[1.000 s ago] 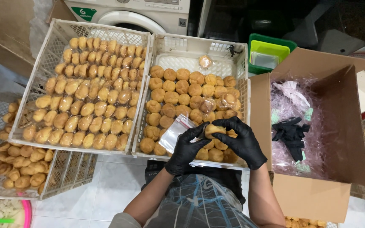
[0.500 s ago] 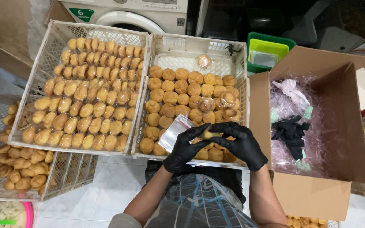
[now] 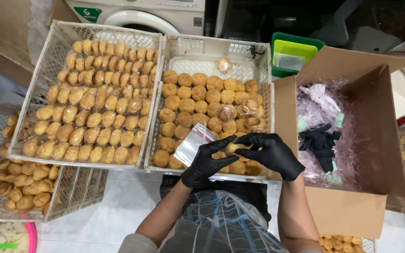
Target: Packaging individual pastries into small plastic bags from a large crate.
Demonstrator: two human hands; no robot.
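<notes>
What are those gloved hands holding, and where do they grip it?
The left hand pinches a small clear plastic bag at its lower end. The right hand holds a round golden pastry in its fingertips, by its sides.

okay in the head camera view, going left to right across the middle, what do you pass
Low crate of loose pastries → white crate of wrapped pastries → white crate of round pastries → left hand with small clear bag → right hand → open cardboard box.
</notes>
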